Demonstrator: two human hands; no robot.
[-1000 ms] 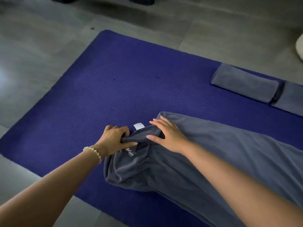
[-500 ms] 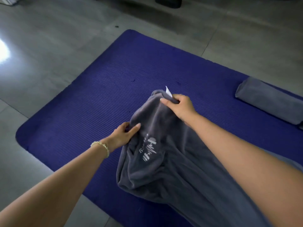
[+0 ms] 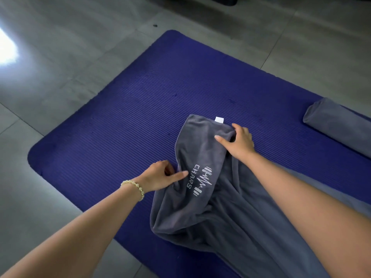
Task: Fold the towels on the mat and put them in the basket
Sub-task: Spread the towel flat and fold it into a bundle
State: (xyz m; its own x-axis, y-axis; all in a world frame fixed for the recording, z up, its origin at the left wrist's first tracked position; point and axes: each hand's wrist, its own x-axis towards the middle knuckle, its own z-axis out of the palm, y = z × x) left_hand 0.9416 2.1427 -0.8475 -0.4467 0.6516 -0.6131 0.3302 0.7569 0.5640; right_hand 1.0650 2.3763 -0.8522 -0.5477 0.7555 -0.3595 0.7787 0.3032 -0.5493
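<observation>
A large grey towel (image 3: 200, 209) with a white logo and a small white tag lies rumpled on the blue mat (image 3: 130, 121), trailing off to the lower right. My right hand (image 3: 239, 143) grips the towel's far corner next to the tag, thumb on top. At the towel's left edge my left hand (image 3: 160, 175), a bead bracelet on its wrist, pinches the cloth beside the logo. A folded grey towel (image 3: 339, 125) rests on the mat at the right edge. No basket is in view.
Grey tiled floor (image 3: 70, 57) surrounds the mat, with a bright glare patch at the far left. Dark objects sit at the top edge of the view.
Both hands have spread the towel's end flatter on the mat. The right hand carried the tagged corner farther away, and the logo now lies face up between the hands.
</observation>
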